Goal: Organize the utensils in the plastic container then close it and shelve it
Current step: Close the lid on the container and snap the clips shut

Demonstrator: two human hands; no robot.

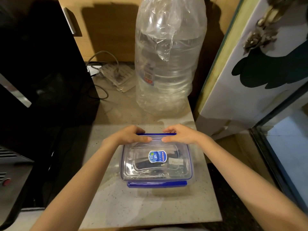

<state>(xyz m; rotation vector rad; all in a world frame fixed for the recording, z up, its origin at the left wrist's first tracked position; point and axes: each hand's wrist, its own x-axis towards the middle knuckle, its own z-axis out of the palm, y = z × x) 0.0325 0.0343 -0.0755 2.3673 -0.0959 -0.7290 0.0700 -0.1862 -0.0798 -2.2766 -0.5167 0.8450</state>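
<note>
A clear plastic container (pixel 185 170) with blue clip flaps sits on the speckled countertop (pixel 150 207), its transparent lid (pixel 143 167) on top with a blue oval sticker in the middle. Dark utensils show dimly through the lid. My left hand (pixel 131 135) and my right hand (pixel 180 133) both rest on the far edge of the lid, fingers curled over the far blue flap (pixel 156 134), thumbs flat on top and nearly touching. The near blue flap (pixel 156 183) hangs free.
A large clear water bottle (pixel 168 64) stands just behind the container. A black appliance (pixel 41 80) fills the left side. A power strip and cables (pixel 115 72) lie at the back. A white patterned panel (pixel 250 72) and a glass-fronted cabinet (pixel 286 147) stand to the right.
</note>
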